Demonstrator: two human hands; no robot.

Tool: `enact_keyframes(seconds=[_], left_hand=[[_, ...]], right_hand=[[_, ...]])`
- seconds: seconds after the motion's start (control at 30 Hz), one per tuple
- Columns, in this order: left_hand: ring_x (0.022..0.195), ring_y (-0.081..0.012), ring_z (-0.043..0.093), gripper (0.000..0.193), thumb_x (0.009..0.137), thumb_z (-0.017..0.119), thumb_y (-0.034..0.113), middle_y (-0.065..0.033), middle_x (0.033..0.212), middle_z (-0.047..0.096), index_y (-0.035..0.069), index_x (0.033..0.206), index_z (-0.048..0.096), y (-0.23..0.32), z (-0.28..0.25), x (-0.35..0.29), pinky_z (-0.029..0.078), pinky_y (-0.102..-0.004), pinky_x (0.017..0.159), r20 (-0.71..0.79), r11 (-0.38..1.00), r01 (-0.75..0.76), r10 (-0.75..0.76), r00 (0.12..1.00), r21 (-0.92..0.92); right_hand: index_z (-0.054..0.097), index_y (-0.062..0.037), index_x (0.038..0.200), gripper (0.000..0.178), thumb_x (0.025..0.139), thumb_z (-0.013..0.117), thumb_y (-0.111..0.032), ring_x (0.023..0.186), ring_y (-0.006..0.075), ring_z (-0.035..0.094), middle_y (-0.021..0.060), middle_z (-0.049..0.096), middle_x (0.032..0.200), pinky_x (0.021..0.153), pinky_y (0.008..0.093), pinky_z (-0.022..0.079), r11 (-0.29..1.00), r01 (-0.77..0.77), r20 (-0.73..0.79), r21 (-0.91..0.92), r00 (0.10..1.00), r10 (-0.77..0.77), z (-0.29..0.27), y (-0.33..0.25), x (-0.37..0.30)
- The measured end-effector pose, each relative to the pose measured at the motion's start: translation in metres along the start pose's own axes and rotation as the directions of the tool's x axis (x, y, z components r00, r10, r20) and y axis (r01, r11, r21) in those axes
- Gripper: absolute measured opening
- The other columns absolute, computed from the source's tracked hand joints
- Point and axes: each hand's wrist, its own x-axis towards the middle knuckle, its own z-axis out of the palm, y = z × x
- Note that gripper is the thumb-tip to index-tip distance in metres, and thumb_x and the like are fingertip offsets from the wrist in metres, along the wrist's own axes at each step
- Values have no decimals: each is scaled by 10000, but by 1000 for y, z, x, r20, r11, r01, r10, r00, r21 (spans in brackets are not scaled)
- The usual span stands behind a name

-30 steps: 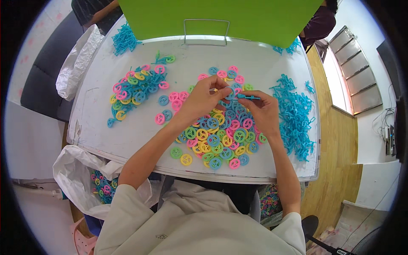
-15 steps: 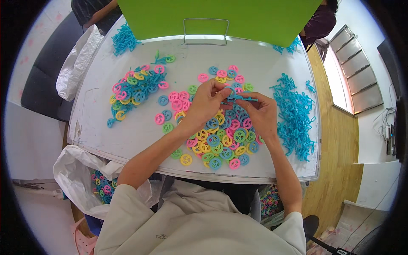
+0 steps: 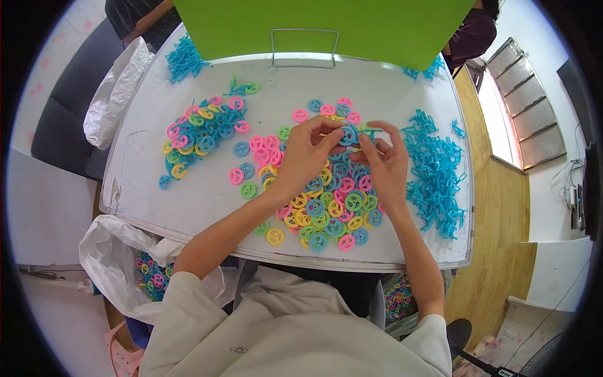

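Observation:
My left hand [image 3: 308, 151] pinches a small blue spoked plastic wheel [image 3: 347, 136] between thumb and fingers, its face turned up. Close on its right, my right hand [image 3: 388, 166] has thumb and fingers around a blue plastic stem piece [image 3: 370, 132] that meets the wheel's edge; whether the two are joined I cannot tell. Both hands hover over a loose pile of pink, yellow, green and blue wheels [image 3: 320, 220]. Beside my right hand lies a heap of blue stem pieces [image 3: 436, 176].
On the left of the white table [image 3: 169, 217] lies a heap of wheels fitted with stems [image 3: 204, 129]. A green board [image 3: 326, 25] with a wire handle stands at the far edge. White sacks [image 3: 113, 251] flank the left side. Two other people sit beyond the table.
The blue wheel has turned to show its face upward. My right hand's fingers have spread and shifted around the stem piece. My left hand has barely moved.

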Motion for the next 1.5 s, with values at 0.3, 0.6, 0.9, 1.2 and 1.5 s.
enact_keyframes(seconds=[0.3, 0.6, 0.9, 1.2, 1.5], left_hand=[[919, -142, 624, 230, 932, 556, 111, -95, 1016, 628, -17, 1118, 597, -3, 5, -4, 555, -268, 821, -45, 998, 36, -38, 998, -48], [890, -130, 629, 216, 937, 547, 107, -90, 1015, 627, -44, 1084, 592, -11, 13, -9, 564, -258, 789, -141, 999, -35, 38, 989, 23], [910, -137, 620, 159, 940, 525, 75, -86, 1015, 616, -44, 1036, 568, -8, 4, -2, 558, -266, 812, -74, 998, -69, 68, 995, -3], [929, -137, 624, 141, 897, 539, -25, -81, 993, 634, -17, 1028, 589, -9, 11, -7, 544, -281, 787, -65, 951, -189, 211, 975, 243], [808, -224, 634, 203, 795, 634, -33, -107, 930, 650, 27, 989, 648, -6, 0, 6, 506, -300, 690, 242, 716, -498, 437, 866, 490]], right_hand=[[607, 38, 1086, 269, 827, 669, -3, 760, 91, 629, 57, 651, 872, 671, 194, 520, 991, 94, -4, -93, 995, -95, -1, 1, 1], [621, 27, 1014, 253, 791, 722, -34, 737, 66, 608, 62, 658, 861, 623, 175, 486, 995, 89, -118, -33, 989, -92, 9, 1, -3], [597, -17, 853, 157, 777, 735, -26, 640, 27, 557, 14, 632, 751, 547, 153, 417, 967, 90, -58, -240, 993, -107, -2, 6, 0], [465, -36, 1248, 350, 938, 560, -169, 880, 167, 649, 109, 617, 1075, 785, 262, 534, 995, -36, 9, 97, 999, 36, -9, 12, 8], [488, -39, 1259, 330, 950, 527, -149, 933, 173, 638, 100, 610, 1107, 844, 319, 534, 835, -286, 74, 469, 955, 286, -22, 11, 13]])
